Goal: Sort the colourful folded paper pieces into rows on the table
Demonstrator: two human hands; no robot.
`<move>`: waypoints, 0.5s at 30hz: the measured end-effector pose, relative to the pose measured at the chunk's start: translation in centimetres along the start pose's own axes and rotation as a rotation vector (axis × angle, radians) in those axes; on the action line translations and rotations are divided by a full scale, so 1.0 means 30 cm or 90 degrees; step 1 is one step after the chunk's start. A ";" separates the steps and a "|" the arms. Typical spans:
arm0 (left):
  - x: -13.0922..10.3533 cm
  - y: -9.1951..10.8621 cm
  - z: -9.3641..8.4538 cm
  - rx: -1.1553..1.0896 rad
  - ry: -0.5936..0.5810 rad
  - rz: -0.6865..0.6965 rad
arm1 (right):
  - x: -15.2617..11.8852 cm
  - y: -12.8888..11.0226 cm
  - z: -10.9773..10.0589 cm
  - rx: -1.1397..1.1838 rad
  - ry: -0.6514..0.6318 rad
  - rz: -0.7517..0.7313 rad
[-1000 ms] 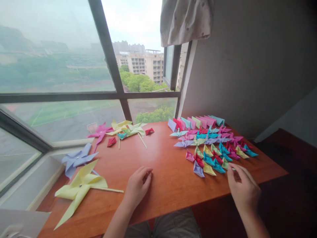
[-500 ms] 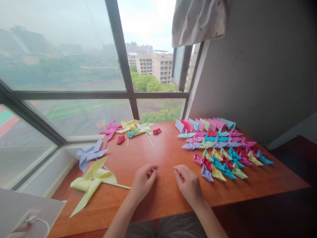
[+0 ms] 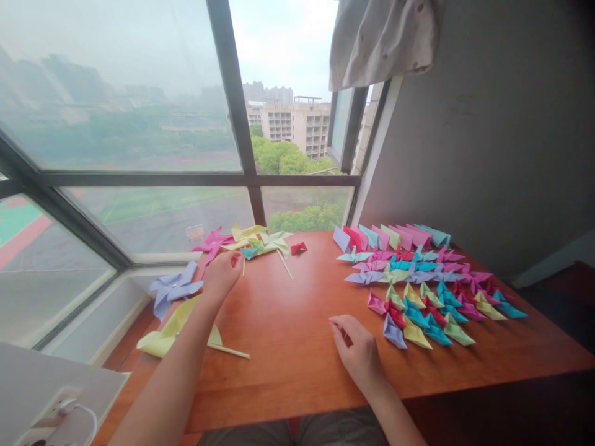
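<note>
My left hand [image 3: 223,272] reaches over the left part of the table, fingers curled round a small red folded paper piece [image 3: 233,262] that shows only in part. Just beyond the fingertips lies a small teal folded paper piece [image 3: 250,253]. My left forearm passes over a large yellow paper pinwheel [image 3: 160,339] and hides part of it. Loosely curled, my right hand [image 3: 357,348] rests at the table's front with nothing in it; a gap shows between thumb and fingers. To its right stand rows of folded paper boats [image 3: 437,332], the nearest a lilac boat [image 3: 394,332].
A purple pinwheel [image 3: 174,287], a pink pinwheel [image 3: 212,243] and a pale green pinwheel [image 3: 275,242] lie along the window side. Another red folded piece [image 3: 298,248] sits at the back. Paper cranes [image 3: 395,272] and folded cards [image 3: 390,236] stand in rows behind the boats.
My left hand has gone from the middle front of the table forward and left to the red folded piece. The right hand stays in place. The view has shifted slightly.
</note>
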State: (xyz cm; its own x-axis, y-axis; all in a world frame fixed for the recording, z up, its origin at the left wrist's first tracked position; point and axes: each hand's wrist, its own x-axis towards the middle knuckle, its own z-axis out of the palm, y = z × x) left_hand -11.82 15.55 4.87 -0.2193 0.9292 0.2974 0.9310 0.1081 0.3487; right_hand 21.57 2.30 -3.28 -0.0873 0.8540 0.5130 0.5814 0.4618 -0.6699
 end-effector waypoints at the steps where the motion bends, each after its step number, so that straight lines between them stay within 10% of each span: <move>1: 0.023 -0.008 0.009 0.013 -0.001 -0.002 | 0.002 0.001 0.000 0.004 0.003 0.003; 15: 0.200 -0.045 0.060 0.129 -0.061 -0.043 | 0.009 -0.002 0.001 0.017 0.006 0.033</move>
State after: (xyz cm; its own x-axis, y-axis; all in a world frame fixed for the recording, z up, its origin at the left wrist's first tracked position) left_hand -13.86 21.60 4.59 -0.2635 0.9456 0.1907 0.9569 0.2312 0.1758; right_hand 21.49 2.50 -3.10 -0.0501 0.8749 0.4816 0.5630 0.4231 -0.7100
